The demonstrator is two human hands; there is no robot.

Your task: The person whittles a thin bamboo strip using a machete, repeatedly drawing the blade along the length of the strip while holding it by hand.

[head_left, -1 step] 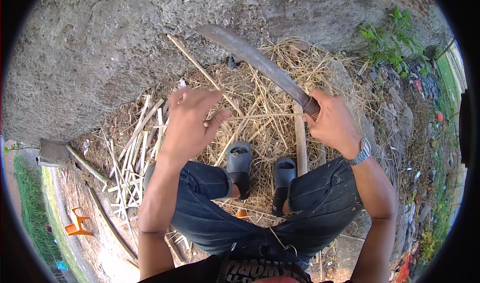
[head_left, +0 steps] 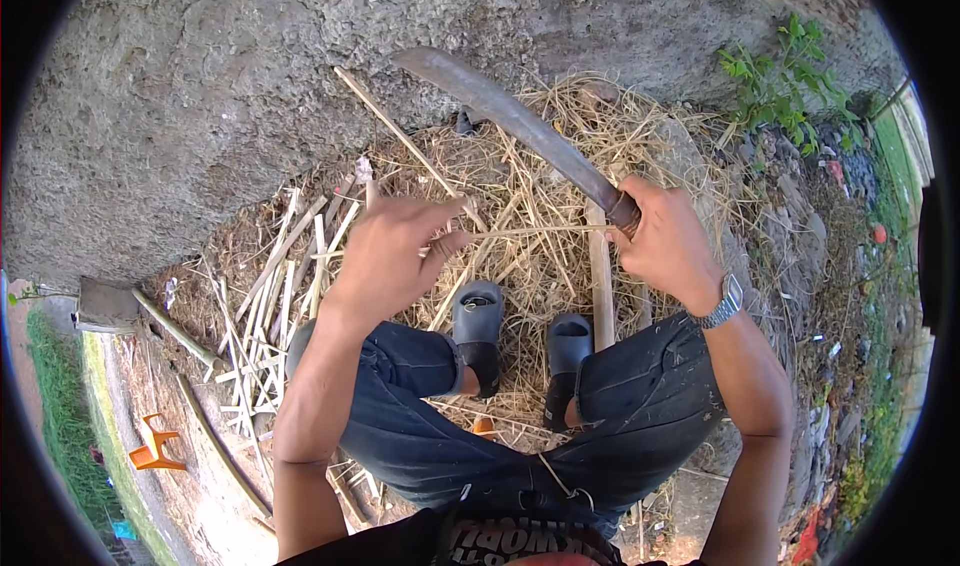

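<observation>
My right hand [head_left: 665,241] is wrapped round the handle of a machete [head_left: 530,131], whose long curved dark blade points up and left toward the wall. A thin bamboo strip [head_left: 540,231] runs level from the right hand's fingers to my left hand [head_left: 390,261]. The left fingers are spread, with a gap between forefinger and thumb. The strip's left end passes at the thumb and is partly hidden by the hand. Below the strip, my feet in grey slip-on shoes [head_left: 478,316] rest on straw-like shavings.
A rough grey wall [head_left: 250,86] stands ahead, with a long thin stick [head_left: 395,131] leaning toward it. Cut bamboo strips [head_left: 270,306] lie heaped at left, beyond my knee. An orange plastic chair [head_left: 155,444] is farther left. A leafy plant [head_left: 790,81] grows at right.
My left hand has shifted slightly right along the strip, its fingers still apart. The right hand and the machete look unmoved.
</observation>
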